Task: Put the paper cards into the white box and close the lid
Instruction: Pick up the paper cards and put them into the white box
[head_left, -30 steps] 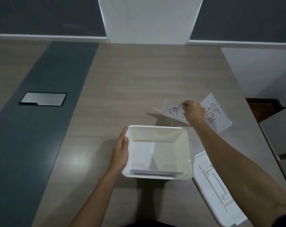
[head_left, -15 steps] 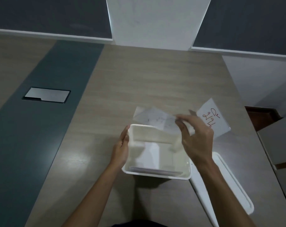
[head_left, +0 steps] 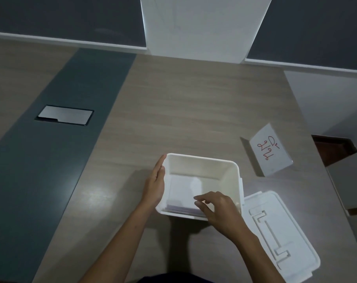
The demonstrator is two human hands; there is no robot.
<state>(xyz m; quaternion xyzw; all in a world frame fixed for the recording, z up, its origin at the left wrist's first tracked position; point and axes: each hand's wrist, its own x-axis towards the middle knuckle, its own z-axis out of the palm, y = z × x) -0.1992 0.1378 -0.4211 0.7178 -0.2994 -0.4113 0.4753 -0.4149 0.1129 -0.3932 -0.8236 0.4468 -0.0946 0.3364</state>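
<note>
Lowered since earlier: your right hand, fingers loosely apart, now over cards inside white box; left hand flat against its wall. Risk: card near table's right edge gets forgotten before lid.

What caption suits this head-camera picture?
Left hand steadies white box; right hand lays cards inside; one card, lid remain outside.

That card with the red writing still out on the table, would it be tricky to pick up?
Probably light and floppy: the card looks like thin paper. Its far edge seems raised, casting a shadow, so fingers could likely slip under. A push would likely slide it on the smooth table.
</note>
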